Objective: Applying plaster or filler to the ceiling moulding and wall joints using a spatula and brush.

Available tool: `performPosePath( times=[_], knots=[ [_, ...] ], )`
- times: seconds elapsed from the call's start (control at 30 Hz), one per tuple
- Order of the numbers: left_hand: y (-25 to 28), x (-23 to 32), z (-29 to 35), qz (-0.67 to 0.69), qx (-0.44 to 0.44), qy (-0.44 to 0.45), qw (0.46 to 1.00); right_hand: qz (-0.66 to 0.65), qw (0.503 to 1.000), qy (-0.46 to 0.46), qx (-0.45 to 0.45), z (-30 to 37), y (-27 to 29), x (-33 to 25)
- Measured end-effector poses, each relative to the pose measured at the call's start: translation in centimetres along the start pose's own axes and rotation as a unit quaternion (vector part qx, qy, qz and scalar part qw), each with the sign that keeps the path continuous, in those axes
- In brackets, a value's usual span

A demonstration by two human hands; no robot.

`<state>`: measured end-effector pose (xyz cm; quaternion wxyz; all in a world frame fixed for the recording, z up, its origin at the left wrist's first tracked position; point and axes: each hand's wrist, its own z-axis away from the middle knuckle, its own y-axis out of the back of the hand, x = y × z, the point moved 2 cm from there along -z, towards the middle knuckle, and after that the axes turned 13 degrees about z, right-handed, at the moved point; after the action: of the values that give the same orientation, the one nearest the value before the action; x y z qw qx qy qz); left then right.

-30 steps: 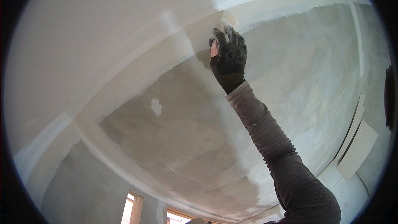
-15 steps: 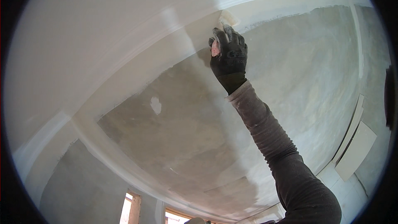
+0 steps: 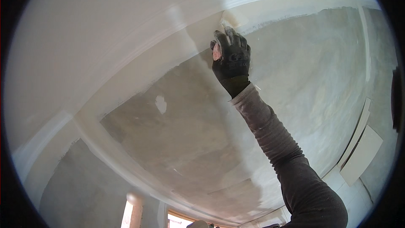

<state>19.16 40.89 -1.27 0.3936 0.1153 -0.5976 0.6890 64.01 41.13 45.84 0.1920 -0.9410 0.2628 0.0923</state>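
My right hand, in a black coated work glove, reaches up to the wall just under the ceiling moulding. Its fingers are wrapped round what looks like a putty knife with a wide pale blade. The blade lies against the smooth whitish band along the top of the wall. Beside the thumb shows a pinkish patch, perhaps the end of the handle. Below the band the wall is bare grey plaster. My left hand is out of view.
A white stepped ceiling moulding runs along the wall top and turns at the left corner. Pale boards lean against the wall at lower right. Window openings show at the bottom. A whitish patch marks the grey wall.
My right hand and the putty knife have shifted slightly left along the band, the blade still against it. The grip is the same, and the view has moved a little.
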Motion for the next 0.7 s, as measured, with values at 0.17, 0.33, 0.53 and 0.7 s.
performPosePath(
  times=[0.17, 0.33, 0.53, 0.7],
  knots=[
    [0.0, 0.0, -0.1, -0.022, -0.005, -0.008, 1.000, 0.007, 0.999, -0.013, -0.029, 0.1, 0.2, -0.7],
    [0.0, -0.2, 0.0, -0.040, -0.011, -0.012, 0.999, 0.002, 1.000, 0.005, -0.023, 0.3, -0.1, -1.0],
    [0.1, -0.4, 0.0, -0.064, -0.020, -0.019, 0.998, 0.003, 0.999, 0.014, -0.033, 0.8, -0.2, -1.7],
    [-0.1, -0.4, -0.1, -0.078, -0.024, -0.023, 0.996, -0.002, 0.999, 0.006, -0.051, 0.9, 0.1, -2.5]
  ],
)
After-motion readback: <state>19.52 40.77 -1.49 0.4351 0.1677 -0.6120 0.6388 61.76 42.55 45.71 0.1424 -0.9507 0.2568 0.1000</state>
